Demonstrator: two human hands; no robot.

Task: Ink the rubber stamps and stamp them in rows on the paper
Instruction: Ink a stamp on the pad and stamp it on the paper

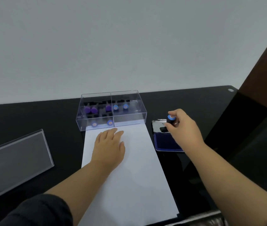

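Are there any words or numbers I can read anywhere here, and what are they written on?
Ink pad lid: some dark print beside the stamp in the right hand, too blurred and half hidden to read.
Stamps in the clear box: small marks on the round tops, too small to read.
Paper: no words.

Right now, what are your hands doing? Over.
Left hand flat on blank paper. Right hand holds blue-topped stamp over open ink pad. Nothing in the way.
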